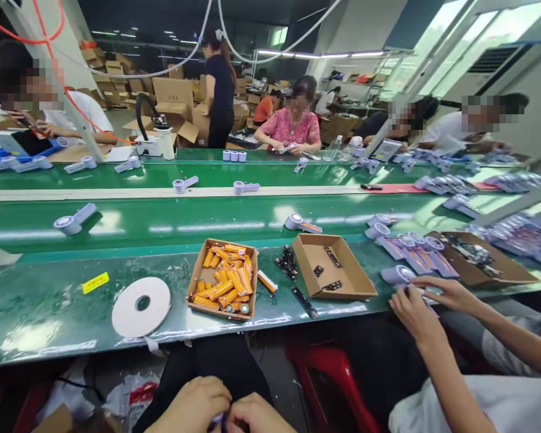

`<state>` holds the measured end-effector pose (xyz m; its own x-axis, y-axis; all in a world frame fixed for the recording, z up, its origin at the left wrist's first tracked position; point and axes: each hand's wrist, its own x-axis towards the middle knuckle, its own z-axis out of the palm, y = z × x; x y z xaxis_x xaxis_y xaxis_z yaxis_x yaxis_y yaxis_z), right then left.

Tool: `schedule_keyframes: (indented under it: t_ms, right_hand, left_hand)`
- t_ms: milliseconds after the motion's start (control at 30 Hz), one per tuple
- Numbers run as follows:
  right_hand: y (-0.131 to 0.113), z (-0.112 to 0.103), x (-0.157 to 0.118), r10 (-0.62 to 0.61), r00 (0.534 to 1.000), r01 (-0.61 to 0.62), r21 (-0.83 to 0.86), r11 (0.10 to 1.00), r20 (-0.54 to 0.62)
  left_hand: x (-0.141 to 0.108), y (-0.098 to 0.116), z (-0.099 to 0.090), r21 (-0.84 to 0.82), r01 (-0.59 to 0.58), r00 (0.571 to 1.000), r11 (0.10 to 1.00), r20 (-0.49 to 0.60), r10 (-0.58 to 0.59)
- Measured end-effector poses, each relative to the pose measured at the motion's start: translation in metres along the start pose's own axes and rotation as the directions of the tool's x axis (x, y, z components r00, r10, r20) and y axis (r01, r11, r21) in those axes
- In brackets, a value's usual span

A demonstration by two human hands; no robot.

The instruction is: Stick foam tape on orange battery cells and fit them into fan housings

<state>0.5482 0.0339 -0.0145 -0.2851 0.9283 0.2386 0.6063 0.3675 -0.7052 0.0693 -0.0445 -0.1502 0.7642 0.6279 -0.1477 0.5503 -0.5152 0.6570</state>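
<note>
Cardboard boxes and bright windows back a long workshop, where a green conveyor runs beyond a dark green bench. On the near bench lie a yellow label, a white roll, a carton tray filled with orange cylinders, and a second tray holding a few dark strips. Lilac units with round heads and flat handles are scattered along the conveyor, and to the right a co-worker's hands are at another one.

Low at the bottom edge, below the bench and near the lap, sits a small lilac piece, mostly covered by the person's own two hands. Its shape cannot be made out, but the colour matches the units on the conveyor, so it is likely a light, stiff plastic shell: smooth enough to slip a little under dry fingertips, and apt to scuff or crack at thin edges if squeezed hard. The sides of the body look like the safest hold, with a gentle pinch rather than a full fist.

The left hand is curled over, its fingers bent together and closed on the lilac piece. The right hand comes in close from the other side, fingers folded inward; whether they grip it or only touch it, I cannot tell, as the fingertips are hidden
</note>
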Motion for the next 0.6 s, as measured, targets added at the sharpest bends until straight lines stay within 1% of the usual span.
schedule_keyframes:
  t_ms: [33, 67, 100, 167, 233, 300, 367, 433, 500, 567, 600]
  right_hand:
    - [-0.019, 0.03, -0.001, 0.027, 0.99, -0.027, -0.004, 1.0, 0.136]
    - [-0.037, 0.062, -0.001, 0.027, 0.974, -0.027, -0.004, 1.0, 0.226]
    - [-0.056, 0.094, -0.002, 0.022, 0.953, -0.022, -0.004, 1.0, 0.301]
    - [-0.087, 0.155, -0.005, 0.001, 0.905, -0.004, 0.005, 1.0, 0.425]
    - [-0.11, 0.204, -0.012, -0.006, 0.857, 0.001, 0.01, 1.0, 0.516]
    - [-0.124, 0.239, -0.023, 0.013, 0.826, -0.019, 0.004, 1.0, 0.564]
    - [-0.131, 0.262, -0.033, 0.065, 0.813, -0.063, -0.023, 0.998, 0.578]
    - [-0.132, 0.275, -0.04, 0.114, 0.814, -0.103, -0.051, 0.993, 0.57]
    - [-0.127, 0.28, -0.042, 0.121, 0.813, -0.132, -0.023, 0.991, 0.569]
    - [-0.12, 0.28, -0.04, 0.127, 0.815, -0.211, 0.085, 0.974, 0.565]
    - [-0.115, 0.278, -0.039, 0.141, 0.82, -0.258, 0.138, 0.956, 0.554]
  left_hand:
    - [-0.005, 0.001, -0.007, -0.03, 0.038, 0.999, 0.999, -0.003, -0.038]
    - [-0.009, 0.002, -0.014, -0.053, 0.07, 0.997, 0.996, -0.009, -0.071]
    - [-0.013, 0.003, -0.018, -0.071, 0.092, 0.996, 0.993, -0.006, -0.093]
    - [-0.018, 0.004, -0.024, -0.103, 0.098, 0.995, 0.99, 0.025, -0.096]
    - [-0.021, 0.004, -0.023, -0.129, 0.086, 0.996, 0.988, 0.039, -0.081]
    - [-0.021, 0.003, -0.019, -0.132, 0.083, 0.997, 0.988, 0.019, -0.081]
    - [-0.019, -0.001, -0.014, -0.105, 0.069, 0.997, 0.992, -0.02, -0.072]
    - [-0.015, -0.01, -0.009, -0.062, 0.007, 0.998, 0.998, -0.054, -0.01]
    - [-0.01, -0.024, -0.008, -0.023, -0.104, 0.993, 0.994, -0.066, 0.102]
    - [0.0, -0.04, -0.011, -0.007, -0.235, 0.972, 0.972, -0.03, 0.235]
    - [0.005, -0.047, -0.014, -0.004, -0.283, 0.959, 0.959, -0.013, 0.283]
